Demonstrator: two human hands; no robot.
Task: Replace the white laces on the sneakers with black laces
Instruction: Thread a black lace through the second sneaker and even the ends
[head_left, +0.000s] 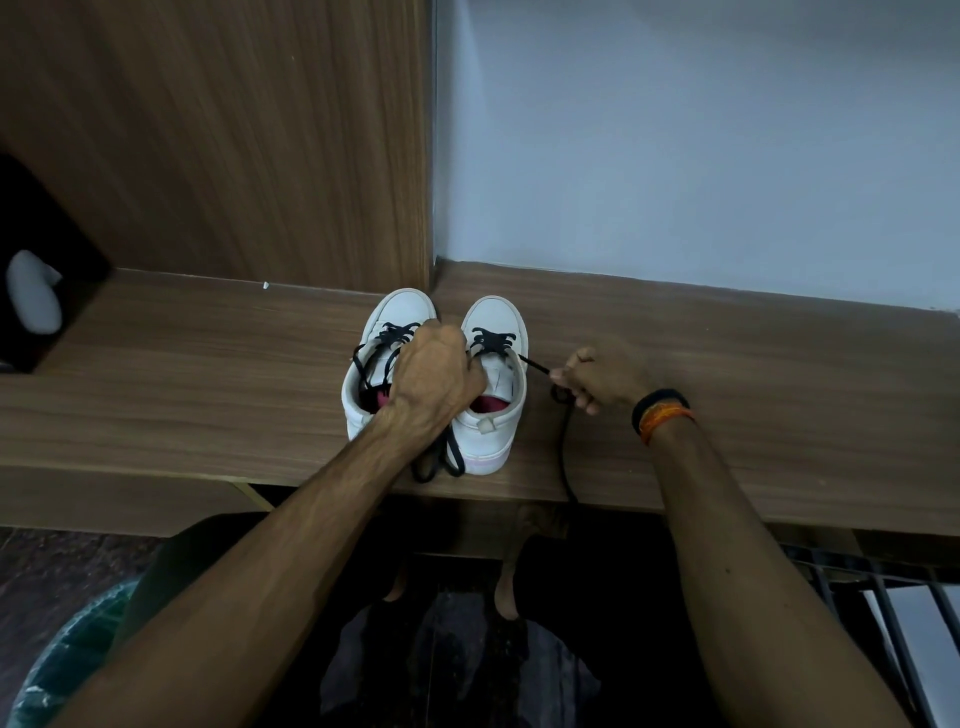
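Left hand (434, 371), nearest the lens, is clenched over the gap between both white sneakers (496, 384), apparently gripping lace. Right hand (597, 382) pinches the black lace (535, 365) just right of the right shoe; the lace runs taut leftward to the upper eyelets.

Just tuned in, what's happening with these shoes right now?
A person is lacing two white sneakers on a wooden shelf with black laces. The left hand grips the right sneaker near its tongue, while the right hand pinches the black lace coming from its eyelets. The left sneaker shows black lacing too.
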